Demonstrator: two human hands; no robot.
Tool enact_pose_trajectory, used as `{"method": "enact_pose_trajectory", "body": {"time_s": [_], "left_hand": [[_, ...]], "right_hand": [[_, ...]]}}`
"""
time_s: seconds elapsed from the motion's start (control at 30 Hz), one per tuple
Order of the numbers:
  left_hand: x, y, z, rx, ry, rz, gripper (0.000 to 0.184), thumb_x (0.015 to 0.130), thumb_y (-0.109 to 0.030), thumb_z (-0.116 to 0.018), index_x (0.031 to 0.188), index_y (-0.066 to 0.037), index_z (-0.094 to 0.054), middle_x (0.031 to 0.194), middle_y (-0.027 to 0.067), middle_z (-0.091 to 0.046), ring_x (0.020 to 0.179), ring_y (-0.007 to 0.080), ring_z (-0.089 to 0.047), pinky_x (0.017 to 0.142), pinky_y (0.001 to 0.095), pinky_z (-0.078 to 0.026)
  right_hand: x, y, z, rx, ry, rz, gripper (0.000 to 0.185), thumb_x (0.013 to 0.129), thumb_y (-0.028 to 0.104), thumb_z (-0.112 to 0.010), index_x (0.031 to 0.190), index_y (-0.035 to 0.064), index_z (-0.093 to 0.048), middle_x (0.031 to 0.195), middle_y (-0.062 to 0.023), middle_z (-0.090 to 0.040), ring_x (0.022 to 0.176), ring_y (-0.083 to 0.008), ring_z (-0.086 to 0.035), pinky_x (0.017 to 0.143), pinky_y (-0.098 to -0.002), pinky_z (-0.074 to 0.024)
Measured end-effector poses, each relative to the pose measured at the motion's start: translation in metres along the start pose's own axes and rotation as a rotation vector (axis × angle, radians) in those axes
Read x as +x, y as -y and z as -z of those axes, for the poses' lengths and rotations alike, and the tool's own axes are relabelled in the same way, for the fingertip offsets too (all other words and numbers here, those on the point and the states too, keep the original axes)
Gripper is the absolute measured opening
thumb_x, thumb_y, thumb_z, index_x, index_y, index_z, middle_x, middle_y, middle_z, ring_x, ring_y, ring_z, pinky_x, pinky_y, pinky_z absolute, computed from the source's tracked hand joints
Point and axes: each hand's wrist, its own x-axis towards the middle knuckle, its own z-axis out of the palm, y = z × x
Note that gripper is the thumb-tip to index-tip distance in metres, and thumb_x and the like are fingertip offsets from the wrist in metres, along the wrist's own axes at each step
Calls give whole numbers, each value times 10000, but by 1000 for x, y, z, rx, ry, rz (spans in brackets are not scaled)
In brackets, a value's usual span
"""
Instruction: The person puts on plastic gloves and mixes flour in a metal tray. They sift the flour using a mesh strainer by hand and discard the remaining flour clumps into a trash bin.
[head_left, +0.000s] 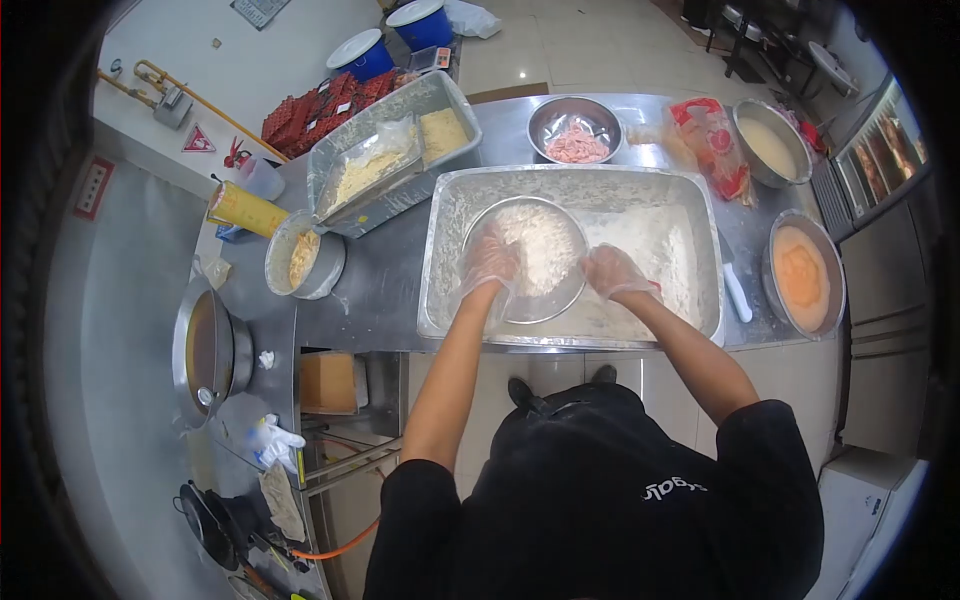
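A round metal bowl [551,308] sits inside a large rectangular metal tray [570,178]. White flour-coated pieces [540,240] fill much of the bowl; its bottom is hidden, so I cannot tell whether it is a sieve. My left hand [490,262], in a clear plastic glove, grips the bowl's left rim with its fingers over the edge. On the opposite side, my right hand [613,272], gloved too, has its fingers curled closed at the right rim. Loose white flour [660,245] covers the tray's floor around the bowl, mostly on the right.
A grey bin [455,100] with yellowish crumbs stands back left, near a small pot [325,265]. Behind the tray is a bowl of pink meat [577,143]. A knife [737,290] and an orange-filled bowl [800,275] lie right. A wok [205,340] stands left.
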Motion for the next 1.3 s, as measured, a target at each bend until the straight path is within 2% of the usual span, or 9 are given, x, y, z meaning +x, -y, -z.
{"method": "enact_pose_trajectory", "body": {"time_s": [0.17,0.4,0.57,0.7,0.8,0.93,1.03,1.23,1.3], "left_hand": [[-22,-24,-59,-33,-149,-82,598,828,-389,-599,1325,-122,-401,1231,307,-443,1161,456,-458,969,500,-392],[-3,-9,-23,485,-168,-249,445,871,-279,-530,1276,-119,-433,1125,234,-472,1051,389,-499,863,479,-453],[3,-4,-72,224,47,-366,521,853,-195,-464,1359,-114,-369,1327,276,-399,1255,419,-393,1018,461,-379],[8,-21,-27,201,311,-350,512,814,-113,-487,1322,-139,-435,1250,256,-448,1202,422,-435,1005,453,-381],[19,-16,-4,123,-30,-470,495,797,-93,-511,1287,-158,-488,1214,213,-474,1163,404,-473,981,455,-397],[-20,-40,8,-68,409,-454,410,857,-139,-463,1264,-126,-507,1379,177,-415,1221,366,-455,1030,415,-372],[-42,-29,-36,-4,267,-672,377,906,-207,-418,1245,-67,-507,1365,200,-442,1230,363,-452,1048,387,-358],[-8,-30,-15,87,385,-202,424,936,-288,-375,1233,-13,-501,1281,243,-501,1187,369,-488,1026,385,-372],[14,-10,-29,111,344,-358,426,929,-291,-380,1227,-13,-504,1254,247,-516,1160,375,-506,1009,402,-383]], "right_hand": [[-21,35,12,163,2,-114,437,856,370,-464,931,-15,-656,986,-268,-619,954,-422,-590,840,-469,-462],[-28,25,4,235,24,-55,435,835,366,-484,893,-33,-647,971,-282,-613,943,-423,-591,835,-462,-458],[-35,40,33,317,28,-188,420,837,350,-477,938,-23,-642,986,-280,-612,966,-415,-586,841,-462,-460],[-19,19,20,187,29,-114,419,845,345,-481,970,-24,-637,1002,-283,-610,981,-408,-586,850,-461,-461],[1,-2,5,115,-8,-89,421,852,341,-467,955,-27,-643,1010,-284,-610,985,-408,-588,860,-462,-458],[-12,19,42,204,-32,-209,431,853,337,-434,936,-26,-652,1010,-281,-612,991,-413,-588,878,-466,-448],[-6,11,29,251,-50,-207,436,850,341,-434,950,-25,-648,1039,-276,-606,1015,-409,-578,886,-459,-444],[-9,9,-6,20,-7,23,416,894,337,-428,959,-15,-640,982,-252,-624,963,-395,-596,843,-450,-474],[-13,11,-2,-25,0,65,409,894,335,-424,958,-4,-643,995,-245,-622,962,-395,-593,846,-451,-473]]}}
